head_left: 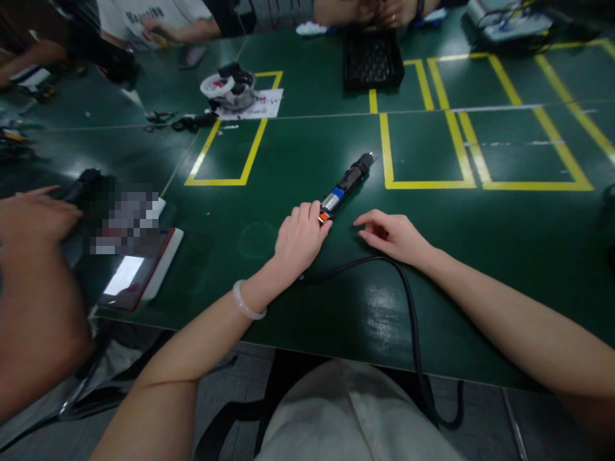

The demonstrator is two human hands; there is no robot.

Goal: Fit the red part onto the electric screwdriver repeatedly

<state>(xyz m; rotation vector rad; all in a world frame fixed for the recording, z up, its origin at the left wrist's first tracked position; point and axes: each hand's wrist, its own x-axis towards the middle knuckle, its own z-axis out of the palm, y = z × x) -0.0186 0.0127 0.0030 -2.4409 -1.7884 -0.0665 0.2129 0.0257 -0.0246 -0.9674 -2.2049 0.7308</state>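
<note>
An electric screwdriver [340, 191] lies slantwise on the green table [269, 218], its tip pointing away to the upper right. Its body is black and silver with a blue band and an orange part near the rear. My left hand [298, 238], with a pale bangle at the wrist, is closed over the rear end of the tool. To the right of the screwdriver, apart from it, my right hand [391, 235] rests on the table with fingers loosely curled and nothing in them. A black cable [408, 288] runs from beneath my left hand and over the table's front edge.
A phone [137, 275] and a white slab lie at the left, near another person's arm [43, 307]. Yellow tape [427, 185] marks rectangles on the table. Farther back are a black tray [373, 61], a roll-like bundle [228, 86] on paper, and other people's hands.
</note>
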